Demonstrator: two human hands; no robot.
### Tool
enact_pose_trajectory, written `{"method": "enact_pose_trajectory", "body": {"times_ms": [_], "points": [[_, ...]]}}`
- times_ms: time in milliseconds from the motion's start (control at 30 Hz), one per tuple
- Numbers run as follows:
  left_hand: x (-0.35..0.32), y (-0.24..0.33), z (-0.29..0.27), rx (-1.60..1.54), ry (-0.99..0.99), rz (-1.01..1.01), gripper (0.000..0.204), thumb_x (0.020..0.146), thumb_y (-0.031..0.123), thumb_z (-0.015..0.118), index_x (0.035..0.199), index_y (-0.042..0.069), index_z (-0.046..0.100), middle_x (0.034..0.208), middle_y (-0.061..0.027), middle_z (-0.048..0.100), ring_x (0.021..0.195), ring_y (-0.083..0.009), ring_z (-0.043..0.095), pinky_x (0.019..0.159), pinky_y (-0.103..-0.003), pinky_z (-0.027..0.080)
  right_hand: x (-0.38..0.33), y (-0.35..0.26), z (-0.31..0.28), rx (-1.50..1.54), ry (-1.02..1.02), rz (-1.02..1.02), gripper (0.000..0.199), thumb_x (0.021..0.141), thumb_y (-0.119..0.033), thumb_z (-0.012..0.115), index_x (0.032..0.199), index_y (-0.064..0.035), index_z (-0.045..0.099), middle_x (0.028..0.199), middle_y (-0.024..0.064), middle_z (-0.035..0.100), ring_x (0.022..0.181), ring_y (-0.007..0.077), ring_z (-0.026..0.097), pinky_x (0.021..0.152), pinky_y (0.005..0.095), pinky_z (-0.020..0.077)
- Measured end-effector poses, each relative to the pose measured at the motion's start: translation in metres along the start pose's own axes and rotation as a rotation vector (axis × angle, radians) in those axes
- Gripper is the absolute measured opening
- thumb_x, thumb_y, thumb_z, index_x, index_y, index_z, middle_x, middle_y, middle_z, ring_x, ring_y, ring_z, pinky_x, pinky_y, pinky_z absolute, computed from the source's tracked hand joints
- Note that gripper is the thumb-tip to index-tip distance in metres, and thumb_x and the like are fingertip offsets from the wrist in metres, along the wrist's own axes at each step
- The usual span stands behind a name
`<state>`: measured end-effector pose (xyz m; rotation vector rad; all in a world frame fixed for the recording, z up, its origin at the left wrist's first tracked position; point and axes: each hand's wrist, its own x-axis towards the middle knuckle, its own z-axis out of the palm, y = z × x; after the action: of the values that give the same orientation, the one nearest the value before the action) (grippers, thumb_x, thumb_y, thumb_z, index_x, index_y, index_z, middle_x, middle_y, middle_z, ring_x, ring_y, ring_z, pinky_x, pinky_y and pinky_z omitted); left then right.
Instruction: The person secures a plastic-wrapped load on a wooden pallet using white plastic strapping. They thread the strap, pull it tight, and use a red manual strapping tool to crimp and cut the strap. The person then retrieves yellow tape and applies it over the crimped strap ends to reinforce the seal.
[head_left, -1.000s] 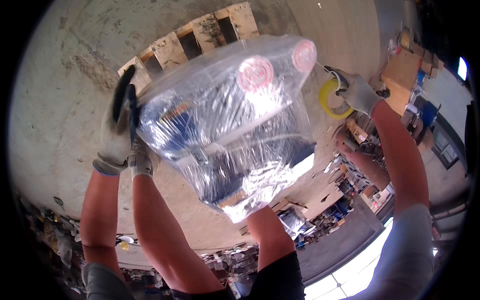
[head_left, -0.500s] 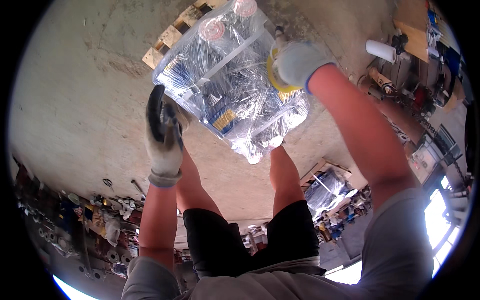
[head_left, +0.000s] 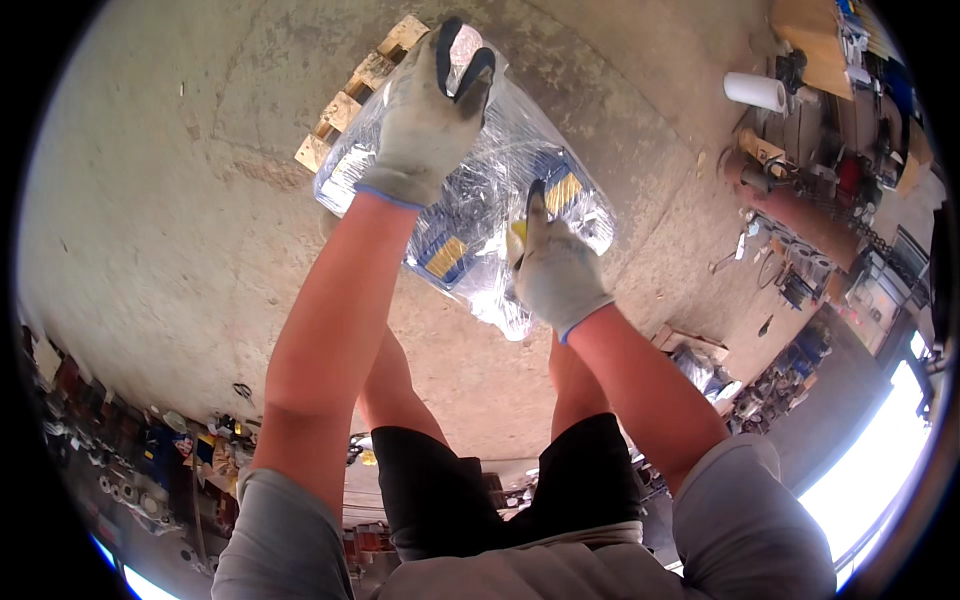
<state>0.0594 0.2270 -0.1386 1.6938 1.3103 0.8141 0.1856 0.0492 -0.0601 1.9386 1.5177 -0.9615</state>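
A load wrapped in clear stretch film (head_left: 510, 160) stands in front of me, with dark blue and yellow packs showing through the shiny film. Over its far left part reaches my left hand (head_left: 425, 125), in a pale glove with dark fingertips. Its thumb and fingers are spread, and nothing shows between them. My right hand (head_left: 562, 275), gloved alike, is low over the load's near right part, one finger stretched forward. It is closed around a yellow tape roll (head_left: 519, 232), of which only a small piece shows. Whether either hand touches the film I cannot tell.
A wooden pallet (head_left: 342, 112) sticks out at the load's far left side. To the right lie a white roll (head_left: 755, 92), a rusty cylinder (head_left: 800, 212) and assorted metal parts. Cluttered gear (head_left: 150, 470) lines the lower left. My legs stand close to the load.
My left hand has moved forward and right, from beside the load to over it. The right hand with the yellow tape roll has come nearer to me and slightly left.
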Motion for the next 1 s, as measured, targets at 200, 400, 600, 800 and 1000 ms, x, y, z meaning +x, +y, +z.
{"method": "enact_pose_trajectory", "body": {"times_ms": [200, 400, 600, 800, 1000], "points": [[0.008, -0.003, 0.083, 0.462, -0.261, 0.378, 0.065, 0.104, 0.043, 0.055, 0.151, -0.002, 0.048, 0.154, -0.0287, 0.049, 0.148, -0.0409, 0.043, 0.125, -0.048, 0.03, -0.062, -0.01, 0.067, 0.211, -0.023, 0.056, 0.089, 0.094, -0.022, 0.065, 0.165, 0.001, 0.018, 0.11, 0.0223, 0.063, 0.086, 0.0338, 0.071, 0.074, 0.0459, 0.0574], [-0.018, -0.052, 0.128, 0.74, -0.503, 0.278, 0.079, 0.106, 0.052, 0.037, 0.158, -0.007, 0.038, 0.167, -0.0293, 0.032, 0.159, -0.0411, 0.023, 0.131, -0.051, 0.01, -0.089, -0.013, 0.145, 0.329, -0.034, 0.13, 0.093, 0.095, -0.022, 0.063, 0.167, -0.0004, 0.009, 0.115, 0.0242, 0.059, 0.086, 0.0373, 0.071, 0.073, 0.0502, 0.0573], [-0.021, -0.049, 0.135, 0.804, -0.494, 0.337, 0.08, 0.106, 0.055, 0.039, 0.158, -0.005, 0.036, 0.164, -0.0269, 0.037, 0.157, -0.042, 0.024, 0.131, -0.05, 0.012, -0.087, -0.015, 0.206, 0.427, -0.046, 0.189, 0.085, 0.096, -0.018, 0.053, 0.167, -0.0006, 0.01, 0.113, 0.0236, 0.06, 0.084, 0.0395, 0.071, 0.07, 0.0518, 0.0575], [-0.024, -0.054, 0.146, 1.077, -0.532, 0.467, 0.078, 0.107, 0.056, 0.037, 0.164, 0.003, 0.03, 0.168, -0.0269, 0.031, 0.158, -0.0413, 0.024, 0.131, -0.051, 0.011, -0.058, -0.047, 0.214, 0.275, -0.211, 0.273, 0.087, 0.096, -0.02, 0.053, 0.167, 0.0014, 0.009, 0.113, 0.0205, 0.061, 0.083, 0.0339, 0.07, 0.066, 0.0505, 0.0563], [-0.037, -0.051, 0.135, 1.064, -0.66, 0.377, 0.083, 0.107, 0.059, 0.031, 0.165, -0.001, 0.023, 0.168, -0.0313, 0.025, 0.159, -0.0462, 0.018, 0.13, -0.054, 0.015, -0.051, -0.082, 0.244, 0.514, -0.089, 0.417, 0.091, 0.096, -0.022, 0.055, 0.167, 0.0036, 0.005, 0.125, 0.0191, 0.058, 0.089, 0.0318, 0.07, 0.066, 0.0515, 0.0581]]}}
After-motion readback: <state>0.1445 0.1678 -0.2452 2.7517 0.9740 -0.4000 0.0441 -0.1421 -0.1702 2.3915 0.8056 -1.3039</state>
